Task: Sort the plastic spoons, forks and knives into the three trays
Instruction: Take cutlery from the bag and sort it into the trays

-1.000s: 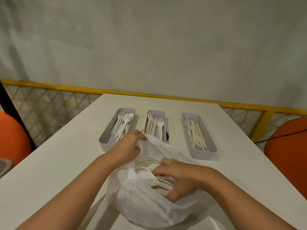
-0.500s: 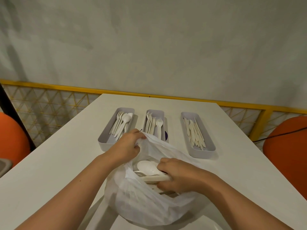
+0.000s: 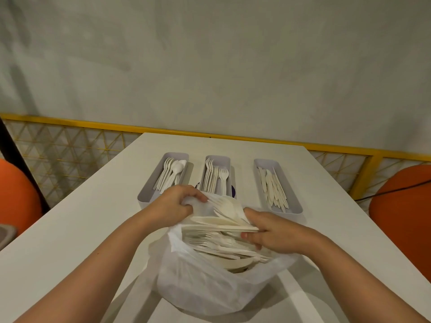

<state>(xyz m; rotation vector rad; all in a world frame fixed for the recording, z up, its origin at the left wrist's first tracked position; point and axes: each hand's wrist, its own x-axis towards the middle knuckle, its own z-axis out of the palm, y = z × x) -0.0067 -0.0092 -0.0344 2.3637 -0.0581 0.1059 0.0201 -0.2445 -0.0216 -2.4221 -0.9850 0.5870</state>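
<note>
A white plastic bag [image 3: 205,283] full of mixed white cutlery sits on the table in front of me. My left hand [image 3: 173,207] grips the bag's far rim. My right hand [image 3: 271,231] holds a bundle of cutlery [image 3: 224,217] by the handles, just above the bag's mouth; forks and a spoon show in it. Behind the bag stand three grey trays: the left tray [image 3: 149,194] with spoons, the middle tray [image 3: 227,164] with forks, the right tray [image 3: 292,203] with knives.
The white table [image 3: 77,229] ends at a yellow mesh railing [image 3: 70,157] by the wall. Orange rounded seats stand at the left [image 3: 16,199] and right [image 3: 405,217]. A small dark purple object [image 3: 233,189] lies beside the middle tray.
My right hand has lifted out of the bag with a bundle of cutlery, which now fans toward the left hand. The left hand stays on the bag's rim.
</note>
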